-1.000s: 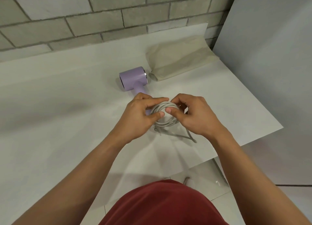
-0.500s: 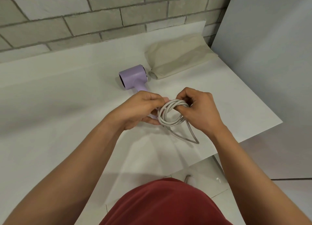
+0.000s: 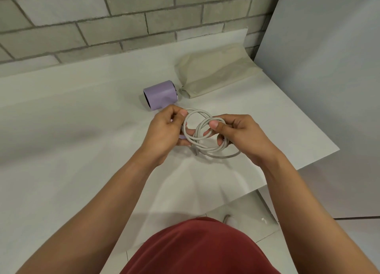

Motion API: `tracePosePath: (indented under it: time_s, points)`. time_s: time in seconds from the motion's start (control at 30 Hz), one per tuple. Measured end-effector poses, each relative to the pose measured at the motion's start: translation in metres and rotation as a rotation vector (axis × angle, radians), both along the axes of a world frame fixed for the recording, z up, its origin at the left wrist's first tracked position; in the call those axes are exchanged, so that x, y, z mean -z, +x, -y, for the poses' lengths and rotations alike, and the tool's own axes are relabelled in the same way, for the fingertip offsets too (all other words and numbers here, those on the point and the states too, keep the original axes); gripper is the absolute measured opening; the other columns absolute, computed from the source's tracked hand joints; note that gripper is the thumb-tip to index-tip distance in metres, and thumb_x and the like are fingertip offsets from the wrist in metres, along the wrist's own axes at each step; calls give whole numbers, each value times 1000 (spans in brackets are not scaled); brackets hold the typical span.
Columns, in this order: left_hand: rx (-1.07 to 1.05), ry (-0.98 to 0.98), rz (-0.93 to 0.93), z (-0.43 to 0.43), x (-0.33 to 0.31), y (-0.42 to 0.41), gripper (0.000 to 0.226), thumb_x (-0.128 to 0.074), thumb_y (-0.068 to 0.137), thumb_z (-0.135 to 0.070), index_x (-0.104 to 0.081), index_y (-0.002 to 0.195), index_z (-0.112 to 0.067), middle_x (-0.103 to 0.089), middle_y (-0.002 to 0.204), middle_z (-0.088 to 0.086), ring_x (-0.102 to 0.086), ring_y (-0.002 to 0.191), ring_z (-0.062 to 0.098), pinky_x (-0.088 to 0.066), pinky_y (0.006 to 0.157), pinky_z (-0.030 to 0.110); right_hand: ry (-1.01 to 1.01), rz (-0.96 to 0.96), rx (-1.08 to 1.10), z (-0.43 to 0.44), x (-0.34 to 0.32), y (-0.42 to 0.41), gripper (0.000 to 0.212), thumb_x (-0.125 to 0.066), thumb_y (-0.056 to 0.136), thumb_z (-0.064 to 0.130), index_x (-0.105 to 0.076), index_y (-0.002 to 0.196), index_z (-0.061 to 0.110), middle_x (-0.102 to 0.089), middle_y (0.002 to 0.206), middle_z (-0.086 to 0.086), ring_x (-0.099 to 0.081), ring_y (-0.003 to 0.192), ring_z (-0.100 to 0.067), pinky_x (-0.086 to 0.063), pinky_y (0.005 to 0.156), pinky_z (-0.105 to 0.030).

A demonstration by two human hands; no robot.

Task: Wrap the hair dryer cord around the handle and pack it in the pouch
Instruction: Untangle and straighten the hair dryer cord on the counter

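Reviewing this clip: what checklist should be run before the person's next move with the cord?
1. Left hand pinching a cord loop: ok.
2. Right hand holding the coils: ok.
3. Cord snug on the handle: not ok; the loops stand open and loose between the hands, and the handle is mostly hidden.
4. Slack taken up: not ok; one strand trails on the table below the hands.
5. Pouch at hand: ok; it lies flat just right of the hair dryer head.
6. Pouch mouth open: cannot tell.
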State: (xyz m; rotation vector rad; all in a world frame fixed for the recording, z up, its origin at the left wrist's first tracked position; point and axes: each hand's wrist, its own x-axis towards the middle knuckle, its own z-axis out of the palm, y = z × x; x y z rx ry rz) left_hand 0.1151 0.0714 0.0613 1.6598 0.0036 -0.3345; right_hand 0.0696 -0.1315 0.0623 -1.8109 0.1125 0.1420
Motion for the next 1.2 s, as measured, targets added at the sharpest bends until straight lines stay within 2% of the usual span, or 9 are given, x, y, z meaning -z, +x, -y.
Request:
tracePosePath:
  time_s: [0.17,0.27,0.4,0.53,0.67,0.83,1.0,1.1,1.2]
  points:
    - [203,-17,-115,-9,-17,4,24,-49,109,-20,-70,108,-8,-70,87,9,-72,80,21,-62,67,37,24,-8,-41,3,0,-2,20,-69,100,28,-78,102,10,-79,97,-9,-61,68,-17,-54,75,-36]
    - [232,30,-11,-4,-25,6,21,-55,107,-24,-68,105,-8,-70,76,0,-70,69,13,-62,65,39,37,-6,-15,-6,3,-2,25,-68,100,34,-70,99,8,-78,84,1,-62,68,-12,-53,73,-28]
    - [220,114,108,3,-23,6,24,-70,98,-29,-64,103,-7,-69,74,4,-73,66,19,-62,56,36,-67,38,-20,-16,5,-2,25,-64,102,40,-63,99,15,-74,75,9,-59,68,-5,-49,67,-19]
    - [228,143,66,3,-17,5,28,-56,106,-34,-71,105,-10,-72,77,4,-70,65,15,-57,56,29,-82,69,-8,-13,2,-2,27,-67,100,39,-65,95,12,-75,82,3,-63,69,-7,-52,67,-18]
    - [247,21,-63,3,-18,5,48,-46,106,-51,-72,99,-11,-72,82,2,-68,72,18,-57,61,31,-126,59,8,-14,3,0,37,-69,98,44,-68,89,8,-77,81,3,-67,69,-5,-51,66,-15]
    - [182,33,-25,2,-10,7,30,-50,109,-35,-62,89,-15,-68,79,0,-67,72,20,-58,61,33,-43,43,-20,-7,5,-4,32,-70,98,38,-68,96,6,-78,90,-4,-70,76,-10,-56,77,-24]
    - [15,-42,-74,5,-9,7,30,-47,110,-30,-63,101,-6,-74,98,15,-72,79,30,-58,56,33,118,65,-6,2,8,-8,31,-66,101,28,-68,99,-2,-80,97,-11,-72,86,-22,-55,91,-42]
    - [-106,-164,-105,5,-6,10,26,-45,111,-25,-60,103,-5,-72,106,20,-73,77,32,-60,61,37,224,60,44,3,10,-8,33,-66,100,25,-64,98,-8,-78,96,-13,-72,84,-24,-53,88,-39]
    - [-37,-143,-94,1,-5,13,19,-44,111,-17,-59,117,-6,-71,120,20,-73,77,28,-61,64,37,278,60,37,2,12,-9,27,-69,96,31,-67,94,4,-77,96,-14,-73,84,-26,-52,86,-38]
